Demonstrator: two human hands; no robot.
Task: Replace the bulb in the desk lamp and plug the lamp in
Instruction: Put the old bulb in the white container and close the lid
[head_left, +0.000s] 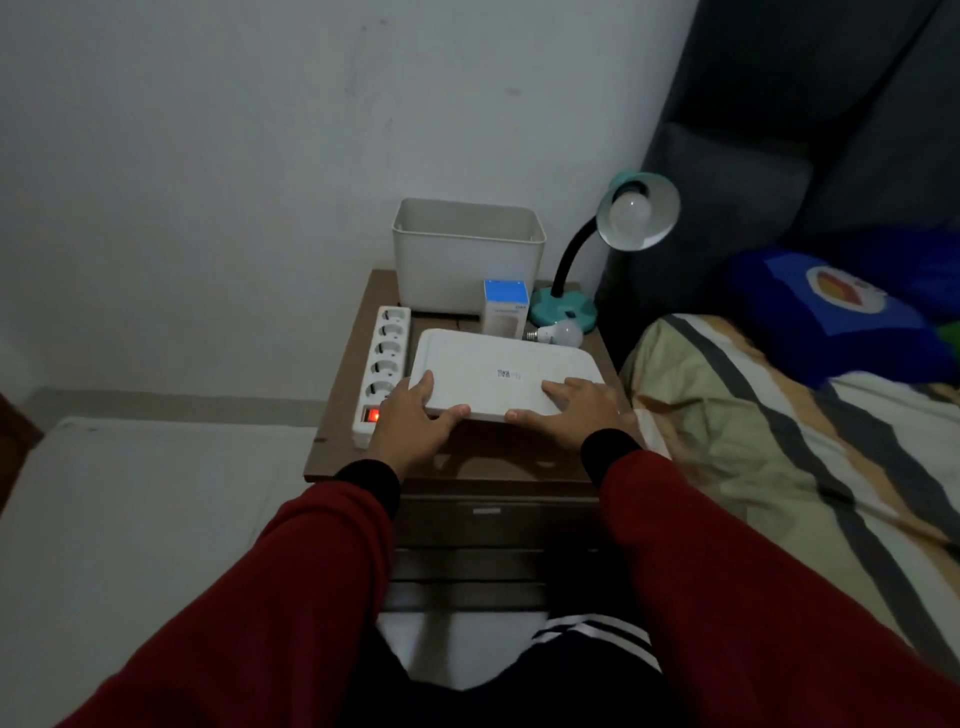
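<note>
A teal desk lamp (563, 306) with a black gooseneck stands at the back right of a small wooden nightstand (337, 452). A white bulb (630, 212) sits in its shade, unlit. A loose white bulb (558, 332) lies on its side near the lamp's base, beside a blue and white bulb box (505, 306). A flat white lid (506, 374) lies in the middle of the nightstand. My left hand (415, 415) grips its near left corner and my right hand (569, 410) grips its near right edge. The lamp's cord and plug are hidden.
A white power strip (384, 358) with several sockets and a lit red switch lies along the nightstand's left side. An open white bin (467, 260) stands at the back against the wall. A bed with a striped blanket (779, 441) borders the right side.
</note>
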